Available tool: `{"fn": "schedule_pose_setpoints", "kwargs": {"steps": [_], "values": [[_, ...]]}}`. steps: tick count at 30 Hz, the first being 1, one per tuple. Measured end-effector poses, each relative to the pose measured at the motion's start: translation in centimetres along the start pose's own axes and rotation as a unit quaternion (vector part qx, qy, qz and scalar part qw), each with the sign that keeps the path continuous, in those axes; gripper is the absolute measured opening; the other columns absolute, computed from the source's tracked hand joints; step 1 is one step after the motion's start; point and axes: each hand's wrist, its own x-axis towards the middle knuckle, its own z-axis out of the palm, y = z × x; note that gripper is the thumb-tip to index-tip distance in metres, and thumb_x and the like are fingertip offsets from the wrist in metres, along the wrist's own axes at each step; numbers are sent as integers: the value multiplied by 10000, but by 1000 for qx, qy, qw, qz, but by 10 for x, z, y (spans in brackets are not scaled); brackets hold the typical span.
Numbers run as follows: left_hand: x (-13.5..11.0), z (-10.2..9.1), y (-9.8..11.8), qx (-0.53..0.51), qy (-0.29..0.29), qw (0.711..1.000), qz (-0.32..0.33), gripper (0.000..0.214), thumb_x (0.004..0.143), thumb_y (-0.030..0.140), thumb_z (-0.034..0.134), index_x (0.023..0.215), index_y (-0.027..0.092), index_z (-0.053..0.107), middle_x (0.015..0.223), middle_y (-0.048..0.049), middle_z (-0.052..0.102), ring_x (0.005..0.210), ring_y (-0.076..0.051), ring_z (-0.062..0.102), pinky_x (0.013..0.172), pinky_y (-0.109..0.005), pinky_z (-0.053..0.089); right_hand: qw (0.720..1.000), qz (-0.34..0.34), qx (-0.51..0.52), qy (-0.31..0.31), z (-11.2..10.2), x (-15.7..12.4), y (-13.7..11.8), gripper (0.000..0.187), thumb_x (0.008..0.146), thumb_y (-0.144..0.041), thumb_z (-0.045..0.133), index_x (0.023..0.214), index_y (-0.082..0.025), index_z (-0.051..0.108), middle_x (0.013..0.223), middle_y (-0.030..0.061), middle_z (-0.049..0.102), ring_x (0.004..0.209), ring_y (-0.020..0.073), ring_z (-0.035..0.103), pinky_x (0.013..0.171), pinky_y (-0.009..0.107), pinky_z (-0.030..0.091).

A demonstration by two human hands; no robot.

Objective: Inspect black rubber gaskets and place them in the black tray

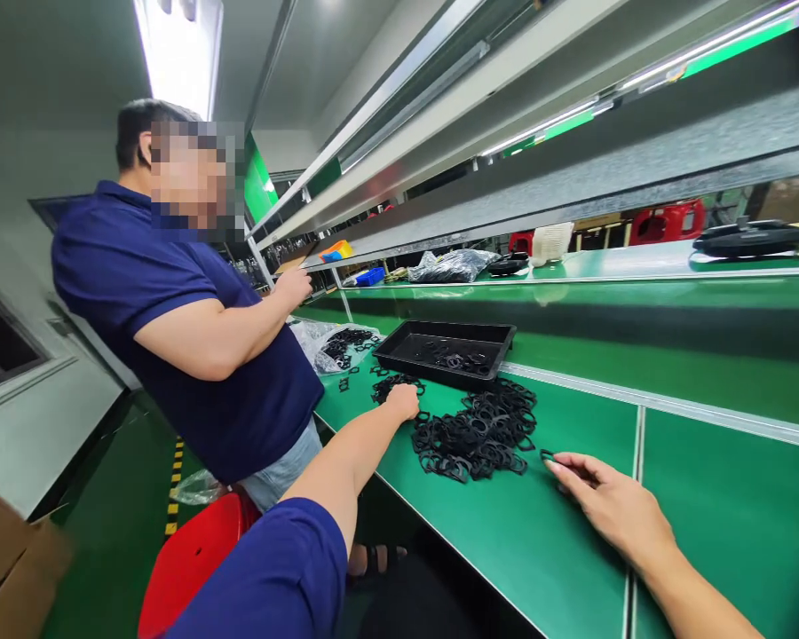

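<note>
My left hand (403,402) reaches across the bench with its fingers closed, at the edge of a small heap of black ring-shaped parts (387,388). Whatever is between those fingertips is hidden. To the right, my right hand (609,501) pinches one black ring-shaped part (547,454) between thumb and fingers, just over the bench. A larger heap of the same black parts (476,430) lies between my two hands. Behind it stands a shallow black tray (399,362) with some of these parts inside.
A co-worker in a navy shirt (193,266) stands at the left. Near them is a clear plastic bag (310,342) of black parts. Metal shelving (573,169) runs above the green bench (573,568). A red stool (193,559) stands below left.
</note>
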Motion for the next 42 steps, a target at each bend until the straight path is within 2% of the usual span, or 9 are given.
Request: {"fn": "schedule_pose_setpoints", "kwargs": {"steps": [5, 10, 15, 19, 26, 29, 33, 38, 42], "values": [[-1, -6, -7, 2, 19, 999, 44, 359, 871, 343, 525, 1176, 155, 524, 1178, -103, 546, 1012, -210, 564, 846, -422, 495, 997, -58, -21, 50, -1, 1, 3, 420, 698, -586, 511, 791, -223, 701, 841, 60, 713, 754, 243, 661, 663, 358, 503], [-2, -7, -16, -12, -1, 996, 87, 405, 868, 367, 524, 1218, 164, 504, 1253, -116, 514, 1093, -234, 533, 913, -467, 454, 998, 32, 34, 38, 5, 3, 14, 376, 708, -507, 547, 902, -209, 670, 691, 52, 703, 627, 221, 657, 627, 359, 503], [-7, -9, -16, -40, -6, 995, 90, 418, 819, 245, 573, 1230, 179, 536, 1205, -97, 599, 1130, -209, 544, 980, -293, 404, 999, 13, 47, 23, 3, -3, 5, 365, 710, -456, 539, 898, -178, 682, 660, 47, 698, 615, 203, 657, 653, 345, 508], [-10, -15, -12, -84, -10, 994, 74, 426, 680, 113, 651, 1100, 174, 625, 1075, -109, 664, 1020, -233, 610, 892, -277, 447, 998, 0, 41, 47, 2, -6, 0, 319, 707, -425, 558, 871, -183, 685, 645, 32, 688, 604, 181, 647, 655, 325, 511], [-20, -40, 2, -277, 100, 955, 25, 258, 738, 66, 533, 925, 165, 681, 979, -83, 696, 972, -191, 618, 856, -263, 469, 947, 96, 302, 50, 1, -9, -6, 246, 650, -263, 682, 861, -145, 639, 633, 30, 662, 536, 129, 611, 511, 243, 509], [-23, -48, 27, -383, 118, 915, 42, 305, 791, 84, 456, 1018, 150, 649, 988, -66, 694, 826, -130, 646, 711, -228, 520, 912, 127, 384, 64, -3, -9, -9, 235, 604, -201, 729, 798, -142, 611, 629, 35, 663, 532, 119, 609, 481, 213, 497], [-33, -39, 92, -496, 90, 857, 107, 332, 816, 100, 427, 1090, 146, 609, 1047, -64, 680, 747, -97, 651, 606, -199, 532, 888, 135, 432, 87, -7, -10, -12, 250, 597, -167, 722, 816, -141, 604, 644, 26, 672, 526, 96, 601, 458, 172, 471], [-66, -14, 182, -591, 125, 777, 177, 274, 867, 178, 414, 1058, 145, 608, 1041, -64, 676, 843, -117, 646, 764, -250, 544, 862, 151, 478, 76, -8, -13, -17, 255, 601, -143, 695, 837, -145, 602, 641, 22, 677, 529, 107, 614, 466, 183, 485], [-92, -4, 215, -577, 202, 739, 283, 271, 877, 197, 428, 1063, 174, 624, 1089, -49, 669, 1027, -153, 608, 946, -295, 470, 836, 144, 524, 80, -11, -12, -16, 195, 576, -148, 679, 754, -157, 602, 591, -21, 642, 494, 86, 581, 469, 184, 484]]}}
